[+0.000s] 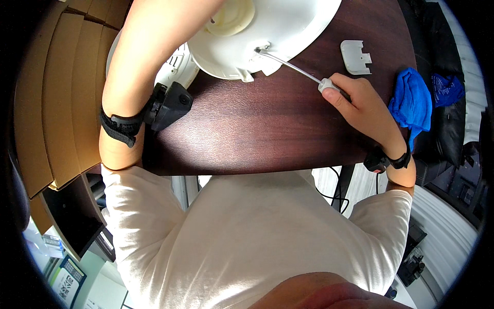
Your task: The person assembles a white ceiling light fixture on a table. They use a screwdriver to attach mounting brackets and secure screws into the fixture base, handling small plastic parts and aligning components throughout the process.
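Note:
My right hand [360, 100] is closed around the handle of a screwdriver [296, 67]. The long metal shaft slants up and left, its tip at a small recess near the edge of a large white curved plastic shell [303, 26]. My left forearm [149, 56] reaches past the shell's left side and leaves the top of the view, so the left hand is out of sight. A round, pale yellowish part [234, 18] sits inside the shell. Partly behind my left forearm lies another white round plastic piece [180, 67] with slots.
A small white plastic cover [356, 57] rests on the dark wooden table [247, 123], right of the shell. A blue cloth [411, 100] lies at the table's right edge. Cardboard boxes [62, 98] stand along the left. A black cable [337, 198] hangs below the table's front edge.

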### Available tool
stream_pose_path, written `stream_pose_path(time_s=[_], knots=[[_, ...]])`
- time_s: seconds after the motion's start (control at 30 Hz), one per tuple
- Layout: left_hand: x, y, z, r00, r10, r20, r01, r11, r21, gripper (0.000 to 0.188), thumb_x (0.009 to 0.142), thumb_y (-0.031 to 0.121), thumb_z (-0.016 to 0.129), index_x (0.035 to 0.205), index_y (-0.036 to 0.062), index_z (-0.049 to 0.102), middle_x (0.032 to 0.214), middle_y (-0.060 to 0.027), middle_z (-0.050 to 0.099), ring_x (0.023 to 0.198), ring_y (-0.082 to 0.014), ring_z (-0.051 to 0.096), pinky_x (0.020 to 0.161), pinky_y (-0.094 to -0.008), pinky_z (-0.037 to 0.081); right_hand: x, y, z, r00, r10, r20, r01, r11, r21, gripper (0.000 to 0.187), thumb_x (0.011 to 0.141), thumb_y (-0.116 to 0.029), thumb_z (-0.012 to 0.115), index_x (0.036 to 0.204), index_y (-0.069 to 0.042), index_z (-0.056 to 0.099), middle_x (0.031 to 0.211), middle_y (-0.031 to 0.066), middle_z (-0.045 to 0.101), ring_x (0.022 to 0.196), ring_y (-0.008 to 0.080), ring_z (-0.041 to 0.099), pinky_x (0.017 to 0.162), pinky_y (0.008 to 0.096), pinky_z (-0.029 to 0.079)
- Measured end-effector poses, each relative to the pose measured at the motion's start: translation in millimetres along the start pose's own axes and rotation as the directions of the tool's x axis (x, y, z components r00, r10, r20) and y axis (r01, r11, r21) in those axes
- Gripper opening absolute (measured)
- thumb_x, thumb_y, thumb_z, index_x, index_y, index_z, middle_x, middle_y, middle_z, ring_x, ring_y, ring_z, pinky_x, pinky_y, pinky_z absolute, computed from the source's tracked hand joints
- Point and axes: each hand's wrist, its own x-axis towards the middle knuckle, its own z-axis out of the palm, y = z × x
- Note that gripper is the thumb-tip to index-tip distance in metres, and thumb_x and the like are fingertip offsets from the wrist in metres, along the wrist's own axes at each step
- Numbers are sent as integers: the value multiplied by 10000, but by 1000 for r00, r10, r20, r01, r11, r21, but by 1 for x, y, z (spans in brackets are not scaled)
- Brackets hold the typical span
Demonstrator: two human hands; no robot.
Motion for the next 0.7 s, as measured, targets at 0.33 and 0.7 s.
stream_pose_path(time_s=[0.33, 0.7], knots=[[0, -4, 1, 997, 28, -65, -23, 997, 79, 380, 916, 24, 495, 1285, 10, 585, 1135, -114, 665, 1076, -196, 613, 981, -324, 456, 5, 8, 7, 999, -25, 47, 18, 989, 144, 397, 998, -323, 546, 811, 26, 574, 590, 171, 487, 506, 214, 460, 525, 354, 357], [-2, 6, 9, 994, 37, -105, -11, 970, 242, 382, 914, 18, 498, 1287, 5, 581, 1166, -134, 660, 1108, -212, 608, 993, -325, 448, 7, 4, 10, 987, 76, 143, -116, 949, 293, 405, 1001, -328, 538, 789, 12, 596, 587, 45, 519, 557, 124, 515, 551, 295, 405]])
